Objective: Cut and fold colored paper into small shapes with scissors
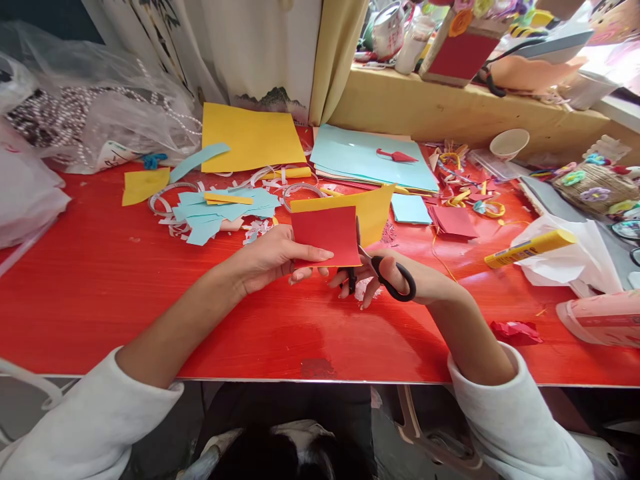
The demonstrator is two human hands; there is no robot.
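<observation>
Red card (325, 227) is held up over the worktop (100, 287), nr the middle. The L hand (273, 257) pinches its low left part, thumb flat on the front & other fingers (301, 274) under & behind. Yellow paper (377, 210) sticks out behind it, up & to the right. The R hand (396, 272) holds the scissors (367, 255), w/ the thumb in a black loop. The blades are at the card's right edge; can't tell how wide they are. Past the L hand is a pile of blue scraps (200, 212). Blue sheets (360, 153) lie further back. Red squares (453, 222) sit to the right, & a glue stick (530, 250) lies partly on white paper (587, 263).
</observation>
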